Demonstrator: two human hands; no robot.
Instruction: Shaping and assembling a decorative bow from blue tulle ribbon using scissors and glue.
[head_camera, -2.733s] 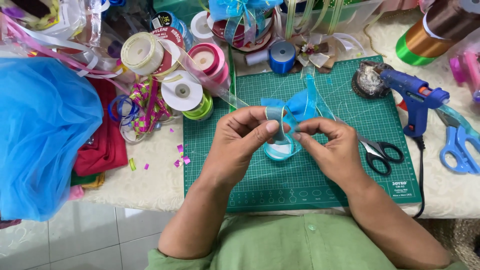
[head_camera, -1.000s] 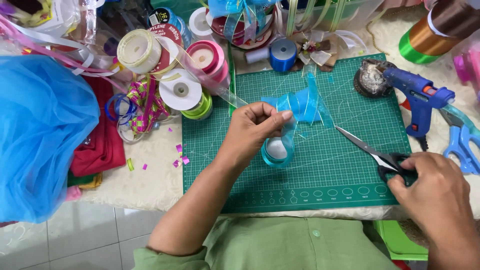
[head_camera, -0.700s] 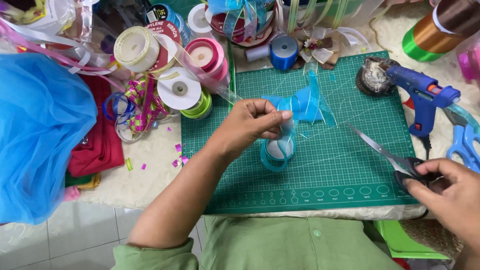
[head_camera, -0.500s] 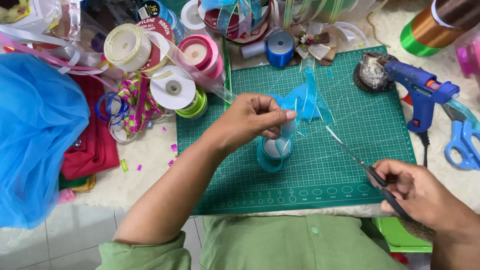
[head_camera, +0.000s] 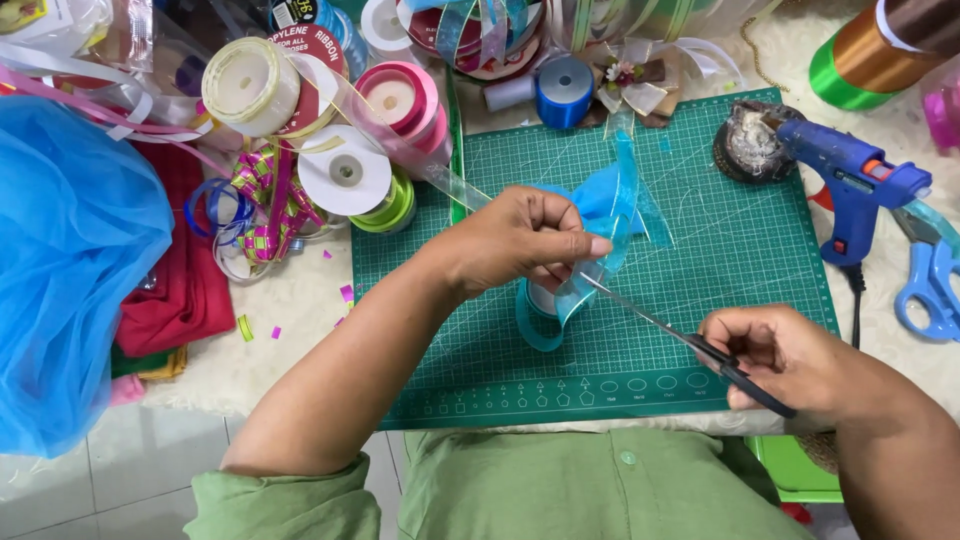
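My left hand (head_camera: 525, 240) pinches a folded blue sheer ribbon bow (head_camera: 610, 205) above the green cutting mat (head_camera: 740, 250). A loop of the blue ribbon (head_camera: 545, 315) hangs under the fingers, around a small spool. My right hand (head_camera: 790, 360) grips black-handled scissors (head_camera: 665, 325), whose blades are open. Their tips reach the ribbon just below my left fingertips.
Several ribbon spools (head_camera: 345, 175) crowd the back left beside blue tulle (head_camera: 70, 270) and red cloth (head_camera: 185, 290). A blue glue gun (head_camera: 850, 185) and blue-handled scissors (head_camera: 930, 280) lie at the right. A dark blue spool (head_camera: 565, 90) sits at the mat's far edge.
My right hand left the bow, picked up the black scissors from the mat's right side and brought the blades up to the ribbon. My left hand kept holding the bow.
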